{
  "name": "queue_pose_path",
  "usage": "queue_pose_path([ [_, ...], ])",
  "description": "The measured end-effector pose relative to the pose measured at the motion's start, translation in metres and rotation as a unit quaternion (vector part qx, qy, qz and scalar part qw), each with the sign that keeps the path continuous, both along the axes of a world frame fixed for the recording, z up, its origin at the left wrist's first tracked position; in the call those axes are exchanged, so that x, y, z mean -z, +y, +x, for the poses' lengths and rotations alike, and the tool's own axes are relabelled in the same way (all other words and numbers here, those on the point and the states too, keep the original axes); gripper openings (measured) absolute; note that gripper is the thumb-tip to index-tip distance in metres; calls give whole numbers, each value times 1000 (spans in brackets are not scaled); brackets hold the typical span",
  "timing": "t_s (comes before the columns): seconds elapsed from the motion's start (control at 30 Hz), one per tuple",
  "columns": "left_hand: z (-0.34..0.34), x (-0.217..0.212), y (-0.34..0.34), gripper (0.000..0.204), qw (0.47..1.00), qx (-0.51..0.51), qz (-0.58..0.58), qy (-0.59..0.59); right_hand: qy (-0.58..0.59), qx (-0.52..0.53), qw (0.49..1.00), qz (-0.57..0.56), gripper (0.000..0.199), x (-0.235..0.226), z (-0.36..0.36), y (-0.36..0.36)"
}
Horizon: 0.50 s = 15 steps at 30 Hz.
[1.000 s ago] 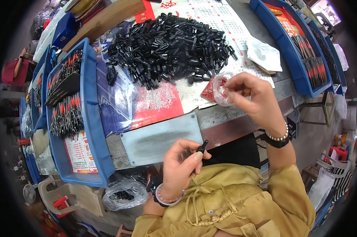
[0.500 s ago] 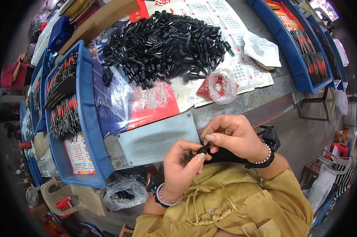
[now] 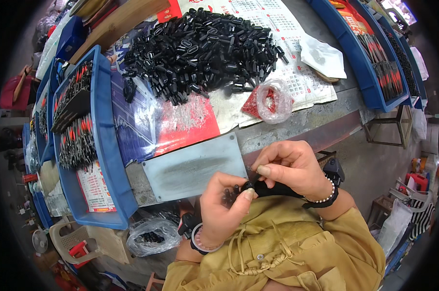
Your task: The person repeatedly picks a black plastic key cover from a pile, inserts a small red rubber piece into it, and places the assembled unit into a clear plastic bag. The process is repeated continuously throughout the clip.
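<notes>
My left hand (image 3: 225, 201) is closed around several small black plastic parts (image 3: 229, 195). Thumb and forefinger pinch one black piece (image 3: 249, 185) at the fingertips. Just to its right, my right hand (image 3: 289, 167) has thumb and forefinger pressed together; whatever is between them is too small and dark to name. Both hands meet in front of my body, beside the right end of a grey-white plate (image 3: 195, 150) with a dark smudge. Beyond them lies a large heap of glossy black plastic parts (image 3: 205, 51). A clear plastic bag of small red pieces (image 3: 273, 103) rests before the heap.
A blue bin (image 3: 105, 145) at the left holds rows of black pieces with orange-red marks; another blue bin (image 3: 360, 63) stands at the far right. Printed sheets (image 3: 297, 92) cover the tabletop. A white paper piece (image 3: 323, 58) lies right of the heap. Below left sits a clear bag (image 3: 154, 237).
My right fingertips have shifted slightly up from the piece in my left hand, and less of the dark part between them shows. The left hand keeps its hold on the black parts.
</notes>
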State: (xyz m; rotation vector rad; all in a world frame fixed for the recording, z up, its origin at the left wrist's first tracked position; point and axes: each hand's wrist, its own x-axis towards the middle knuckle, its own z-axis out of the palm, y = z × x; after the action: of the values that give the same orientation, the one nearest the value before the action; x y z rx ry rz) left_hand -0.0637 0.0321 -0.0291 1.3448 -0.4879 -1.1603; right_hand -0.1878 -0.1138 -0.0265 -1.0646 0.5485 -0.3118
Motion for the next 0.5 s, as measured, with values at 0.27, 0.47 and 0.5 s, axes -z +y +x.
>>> queue_pose_path([
  [0.27, 0, 0, 2, 16, 1000, -4, 13, -10, 5, 1, 1000, 27, 12, 8, 5, 3],
  [0.47, 2, -1, 3, 16, 1000, -4, 18, -17, -18, -3, 995, 101, 11, 11, 2, 4],
  [0.5, 3, -2, 3, 16, 999, -4, 27, -21, -12, -2, 996, 84, 11, 11, 1, 5],
])
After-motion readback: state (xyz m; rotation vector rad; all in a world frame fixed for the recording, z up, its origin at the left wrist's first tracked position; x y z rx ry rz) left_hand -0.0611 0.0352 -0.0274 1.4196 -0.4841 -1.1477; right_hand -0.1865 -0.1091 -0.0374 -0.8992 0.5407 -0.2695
